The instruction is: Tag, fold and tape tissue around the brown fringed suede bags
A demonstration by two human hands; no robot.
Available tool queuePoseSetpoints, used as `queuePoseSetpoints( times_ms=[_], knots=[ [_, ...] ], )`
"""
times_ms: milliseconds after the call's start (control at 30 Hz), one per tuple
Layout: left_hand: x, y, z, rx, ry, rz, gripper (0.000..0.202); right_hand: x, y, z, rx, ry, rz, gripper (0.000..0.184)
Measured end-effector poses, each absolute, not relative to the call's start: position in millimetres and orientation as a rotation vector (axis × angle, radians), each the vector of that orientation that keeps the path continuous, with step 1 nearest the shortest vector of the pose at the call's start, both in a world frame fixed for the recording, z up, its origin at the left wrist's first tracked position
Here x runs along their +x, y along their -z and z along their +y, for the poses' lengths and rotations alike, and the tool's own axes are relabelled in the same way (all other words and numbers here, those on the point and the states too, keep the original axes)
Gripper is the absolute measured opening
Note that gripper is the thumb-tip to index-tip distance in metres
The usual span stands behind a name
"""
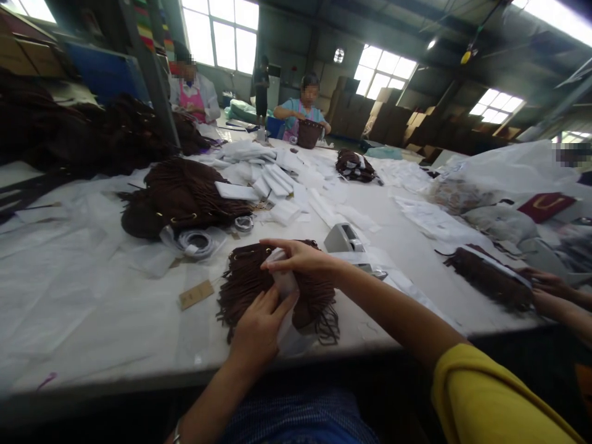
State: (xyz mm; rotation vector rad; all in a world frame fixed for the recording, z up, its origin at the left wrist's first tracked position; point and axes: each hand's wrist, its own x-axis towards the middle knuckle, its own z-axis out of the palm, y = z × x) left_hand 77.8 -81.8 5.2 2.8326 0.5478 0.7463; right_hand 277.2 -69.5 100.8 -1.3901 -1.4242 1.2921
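Note:
A brown fringed bag (250, 280) lies on the white table (92, 308) right in front of me. My right hand (298, 256) pinches the top of a white paper wad (284, 283) at the bag's opening. My left hand (259, 327) rests lower on the bag, its fingers curled against the same white paper. A small brown card tag (197, 294) lies on the table to the left of the bag.
A heap of brown fringed bags (180, 197) and coiled straps (198, 242) lies at the left. White paper packs (272, 179) cover the table's middle. A grey tape dispenser (342, 237) stands behind my hand. Another person's hands (550, 287) hold a fringed bag (490, 280) at right. People work at the far end.

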Motion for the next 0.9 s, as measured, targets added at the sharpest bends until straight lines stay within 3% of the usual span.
queuePoseSetpoints(
  times_ms=[100,200,267,467,567,900],
  knots=[
    [78,-2,-83,2.843,-0.759,0.539,0.053,283,-112,-36,-1.283,-1.392,-1.205,0.052],
    [78,1,-86,2.805,-0.807,0.56,0.058,297,-121,2,-1.293,-1.245,-1.162,0.025],
    [78,2,-89,2.746,-0.857,0.591,0.062,309,-126,27,-1.299,-1.157,-1.161,0.017],
    [79,3,-92,2.736,-0.947,0.618,0.064,340,-117,81,-1.297,-1.187,-1.259,0.023],
    [80,10,-90,2.869,-0.925,0.535,0.062,345,-93,91,-1.504,-1.231,-1.453,0.03],
    [79,16,-88,2.938,-0.938,0.507,0.064,362,-35,87,-2.037,-0.805,-1.581,0.038]
  ],
)
